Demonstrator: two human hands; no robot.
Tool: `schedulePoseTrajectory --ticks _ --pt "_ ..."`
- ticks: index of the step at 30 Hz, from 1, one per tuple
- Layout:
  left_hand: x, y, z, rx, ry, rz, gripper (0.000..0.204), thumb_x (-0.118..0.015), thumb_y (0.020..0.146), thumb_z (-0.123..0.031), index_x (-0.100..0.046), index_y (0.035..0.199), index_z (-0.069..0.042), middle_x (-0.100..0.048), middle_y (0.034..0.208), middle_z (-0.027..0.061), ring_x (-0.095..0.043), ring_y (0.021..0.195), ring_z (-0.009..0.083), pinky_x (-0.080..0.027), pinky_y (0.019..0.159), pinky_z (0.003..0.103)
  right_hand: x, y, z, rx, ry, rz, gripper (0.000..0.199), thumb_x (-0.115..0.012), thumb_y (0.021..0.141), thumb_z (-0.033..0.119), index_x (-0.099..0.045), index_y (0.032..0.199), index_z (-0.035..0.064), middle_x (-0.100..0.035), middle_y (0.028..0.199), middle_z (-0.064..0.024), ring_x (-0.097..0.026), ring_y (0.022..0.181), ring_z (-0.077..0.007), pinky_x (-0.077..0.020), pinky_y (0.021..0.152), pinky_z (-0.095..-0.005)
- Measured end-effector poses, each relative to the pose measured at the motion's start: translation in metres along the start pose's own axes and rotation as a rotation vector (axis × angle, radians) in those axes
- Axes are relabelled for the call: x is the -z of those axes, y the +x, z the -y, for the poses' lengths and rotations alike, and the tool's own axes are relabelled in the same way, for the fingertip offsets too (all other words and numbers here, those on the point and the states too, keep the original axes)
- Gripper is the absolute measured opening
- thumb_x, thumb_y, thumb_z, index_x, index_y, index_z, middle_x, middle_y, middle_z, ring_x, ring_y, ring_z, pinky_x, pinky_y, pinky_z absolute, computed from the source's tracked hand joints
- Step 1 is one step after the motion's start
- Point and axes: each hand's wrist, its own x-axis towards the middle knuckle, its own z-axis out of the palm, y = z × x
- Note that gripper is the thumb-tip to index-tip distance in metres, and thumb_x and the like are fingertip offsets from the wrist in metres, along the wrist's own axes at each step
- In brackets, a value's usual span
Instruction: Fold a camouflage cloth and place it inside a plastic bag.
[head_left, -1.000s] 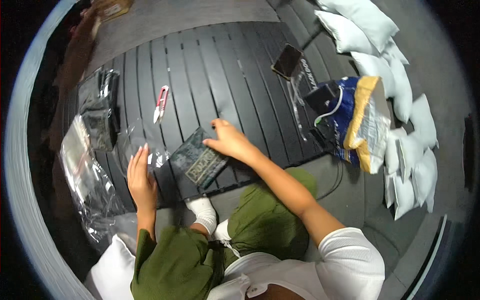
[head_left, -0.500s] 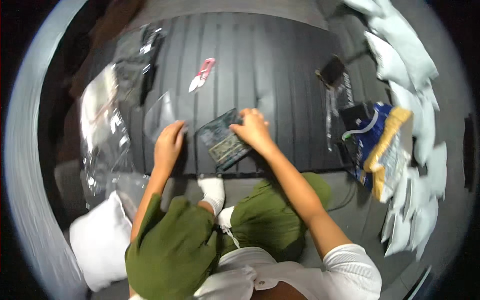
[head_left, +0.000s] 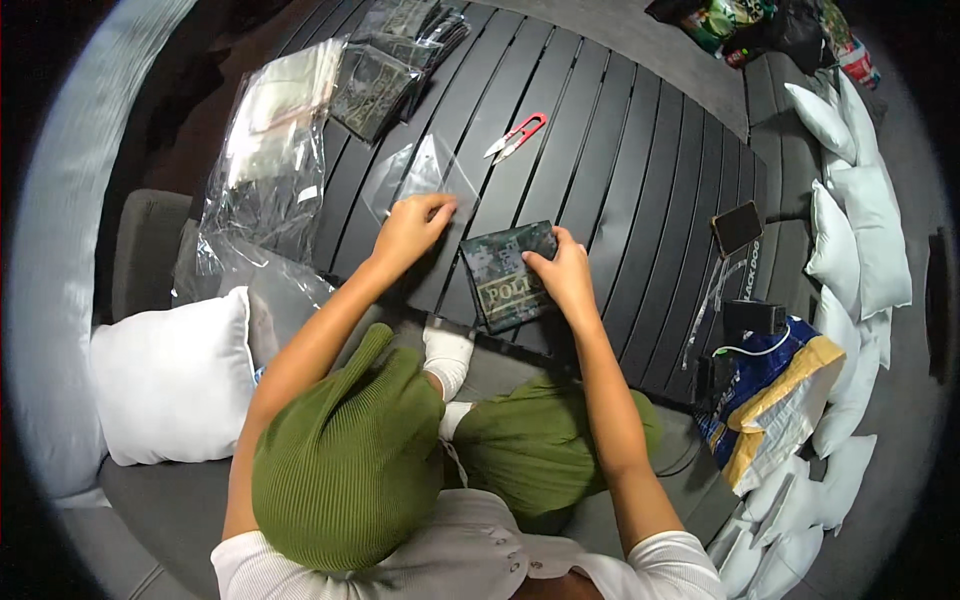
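My right hand [head_left: 565,275] grips the right edge of a flat, squarish camouflage folded piece [head_left: 510,262] with gold lettering, thumb on top and fingers at the far side. Its near edge lies close to the table's front edge. My left hand [head_left: 412,232] is closed, with curled fingers and thumb at the near edge of a clear plastic bag [head_left: 425,172]. That bag lies flat on the dark slatted table [head_left: 625,180]. Beyond the hands are small thread snips [head_left: 517,137] with a red handle, blades toward the left.
Camouflage pieces in clear wrapping [head_left: 375,90] are piled at the far left, beside a large clear bag [head_left: 270,140]. At the right lie a phone [head_left: 738,229], a black box [head_left: 752,318] and a blue-and-yellow bag [head_left: 770,395]. White cushions [head_left: 172,378] flank the table.
The whole view has turned and sharpened, so the table and things appear shifted. My right hand remains on the camouflage piece and my left stays by the clear bag.
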Motion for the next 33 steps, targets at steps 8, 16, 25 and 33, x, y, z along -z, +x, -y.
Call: schedulePoseTrajectory --ticks 8,16,25,33 --pt "0.003 -0.002 0.005 0.068 -0.158 0.014 0.03 -0.05 0.086 -0.024 -0.062 0.102 -0.001 -0.063 0.089 0.0198 -0.062 0.081 0.0327 -0.047 0.073 0.035 0.022 0.001 0.026 -0.183 0.266 0.407 0.029 -0.065 0.073 0.018 -0.054 0.093 0.0004 -0.058 0.083 -0.0083 -0.052 0.078 -0.0158 -0.0417 0.073 -0.0277" --pt "0.002 0.0 -0.013 0.14 -0.157 0.059 0.03 -0.05 0.085 -0.022 -0.061 0.101 0.001 -0.062 0.091 0.0215 -0.062 0.085 0.0328 -0.048 0.075 0.035 0.018 -0.007 0.038 -0.148 0.714 0.39 0.018 -0.057 0.083 0.011 -0.055 0.098 0.0018 -0.058 0.083 0.0004 -0.053 0.076 -0.0103 -0.0429 0.072 -0.0249" --pt "-0.013 -0.008 -0.029 0.091 -0.018 0.031 0.031 -0.047 0.088 -0.024 -0.06 0.103 0.001 -0.061 0.091 0.0228 -0.061 0.085 0.0347 -0.047 0.075 0.037 0.006 -0.008 0.036 -0.454 0.967 0.523 0.017 -0.059 0.082 0.012 -0.059 0.095 0.0014 -0.061 0.085 -0.0008 -0.056 0.072 -0.0107 -0.0456 0.068 -0.0263" --pt "-0.037 -0.03 -0.044 -0.128 0.435 -0.11 0.029 -0.045 0.088 -0.018 -0.054 0.105 0.004 -0.059 0.104 0.0215 -0.059 0.097 0.0304 -0.05 0.077 0.037 -0.018 -0.022 0.049 -0.518 1.131 0.434 0.018 -0.059 0.083 0.013 -0.059 0.098 0.0026 -0.062 0.088 -0.0022 -0.058 0.074 -0.0114 -0.0463 0.068 -0.0263"
